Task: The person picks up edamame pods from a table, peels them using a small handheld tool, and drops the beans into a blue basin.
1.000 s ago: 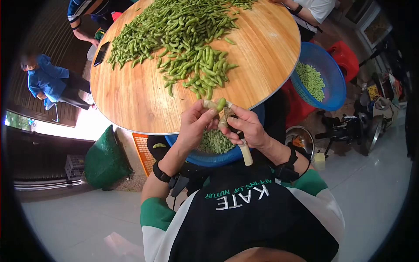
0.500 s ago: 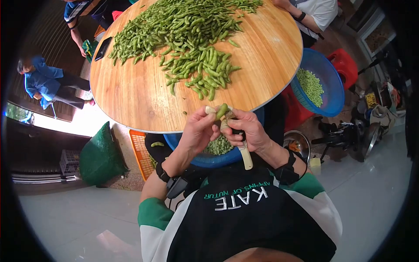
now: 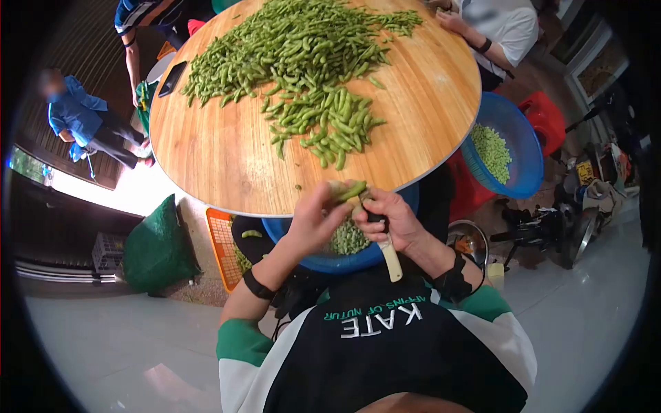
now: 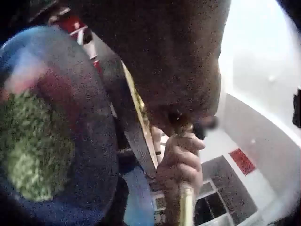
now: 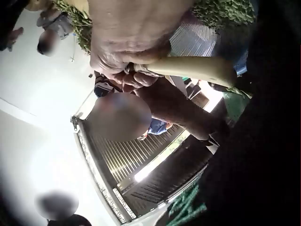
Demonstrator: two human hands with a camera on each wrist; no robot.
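Observation:
In the head view my left hand (image 3: 317, 217) pinches a green soybean pod (image 3: 354, 191) at the table's near edge. Close beside it, my right hand (image 3: 399, 220) has its fingers curled round a tool with a cream handle (image 3: 392, 261); the handle points down toward my body and the working end is hidden. The fingertips of both hands meet around the pod. Below them sits a blue basin (image 3: 330, 264) of shelled beans (image 3: 350, 237), partly covered by my hands. In the right wrist view the cream handle (image 5: 197, 68) sticks out from my right fist (image 5: 136, 42).
A large heap of pods (image 3: 296, 51) and a nearer cluster (image 3: 330, 127) lie on the round wooden table (image 3: 220, 158), with a phone (image 3: 173, 79) on the left. A second blue basin (image 3: 527, 151) stands right, an orange crate (image 3: 224, 251) left. Other people are around the table.
The pod has tilted from near upright to lying more sideways as my left hand turned over it. Both hands sit slightly lower in the head view, which has shifted a little.

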